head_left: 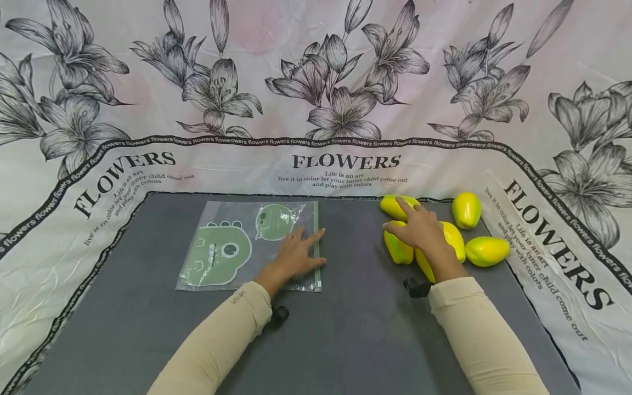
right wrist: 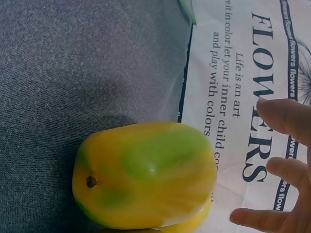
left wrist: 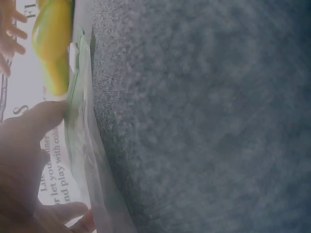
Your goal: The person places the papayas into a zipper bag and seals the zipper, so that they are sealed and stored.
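The left hand (head_left: 292, 258), fingers spread, lies over the bag (head_left: 259, 252), its zip (head_left: 316, 216) facing the tabletop (head_left: 360, 340)'s right edge, long axis left-to-right; the right hand (head_left: 423, 230), ungripping, hovers above mangoes (head_left: 455, 241).

Bag (head_left: 249, 248) on table (head_left: 355, 340), left; fruit (head_left: 454, 241) on table, right. Left hand (head_left: 295, 255) over bag's right part, right hand (head_left: 423, 229) over fruit cluster. Two fruit right of that hand, one behind the other. Cloth (head_left: 237, 164) behind table and along both sides.
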### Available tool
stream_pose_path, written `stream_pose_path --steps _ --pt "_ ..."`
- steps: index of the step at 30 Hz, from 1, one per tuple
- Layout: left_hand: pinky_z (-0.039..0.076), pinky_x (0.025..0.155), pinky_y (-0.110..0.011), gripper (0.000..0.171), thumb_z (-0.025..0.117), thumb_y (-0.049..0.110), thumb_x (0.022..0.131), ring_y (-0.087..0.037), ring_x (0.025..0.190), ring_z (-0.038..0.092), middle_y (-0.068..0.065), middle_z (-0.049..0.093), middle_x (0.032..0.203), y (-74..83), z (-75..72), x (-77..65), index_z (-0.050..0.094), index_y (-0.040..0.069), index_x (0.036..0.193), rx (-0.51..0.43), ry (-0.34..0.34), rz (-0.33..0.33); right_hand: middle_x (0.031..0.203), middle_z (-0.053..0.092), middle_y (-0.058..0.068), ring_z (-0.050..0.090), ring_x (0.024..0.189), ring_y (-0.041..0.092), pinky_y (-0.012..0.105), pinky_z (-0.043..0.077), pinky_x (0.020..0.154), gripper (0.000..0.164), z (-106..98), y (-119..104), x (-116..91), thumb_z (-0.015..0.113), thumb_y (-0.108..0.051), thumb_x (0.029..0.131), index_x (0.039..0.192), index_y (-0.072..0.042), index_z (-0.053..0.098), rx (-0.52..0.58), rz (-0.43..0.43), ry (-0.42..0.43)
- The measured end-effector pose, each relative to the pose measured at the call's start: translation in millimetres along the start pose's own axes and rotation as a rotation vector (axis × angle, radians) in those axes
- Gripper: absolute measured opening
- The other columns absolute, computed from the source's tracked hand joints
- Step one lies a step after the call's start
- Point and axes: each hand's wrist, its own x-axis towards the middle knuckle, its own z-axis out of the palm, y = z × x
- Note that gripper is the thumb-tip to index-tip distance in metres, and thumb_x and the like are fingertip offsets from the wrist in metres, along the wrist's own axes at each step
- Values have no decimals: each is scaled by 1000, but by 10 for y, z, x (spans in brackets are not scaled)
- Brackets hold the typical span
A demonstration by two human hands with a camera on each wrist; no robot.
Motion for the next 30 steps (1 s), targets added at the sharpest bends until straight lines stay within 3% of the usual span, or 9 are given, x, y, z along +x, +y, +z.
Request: stream_pose_path --steps 10,15,21,30 --pt "33 98 -60 55 65 33 89 -47 127 34 -24 32 148 -9 11 -24 52 26 142 -19 47 14 143 38 29 32 121 56 70 26 95 83 66 8 38 58 -58 88 154 -18 29 12 16 -68" --pt "41 85 -47 45 63 29 89 -37 110 44 -14 45 143 -22 23 -29 62 19 133 11 70 39 139 42 28 30 122 56 70 21 96 78 114 35 72 60 -54 88 152 -18 33 -3 33 -91" --pt "40 76 -38 51 66 22 82 -29 95 46 -6 56 134 -37 20 -26 62 9 131 -14 87 34 136 44 27 32 121 53 71 17 95 74 145 63 117 59 -51 90 151 -16 36 -13 42 -135" --pt "42 97 -46 55 74 16 76 -39 117 51 -15 57 131 8 -83 -73 62 2 128 -47 103 50 135 47 27 33 121 52 73 16 94 69 174 78 116 58 -49 91 147 -12 42 -17 19 -106"
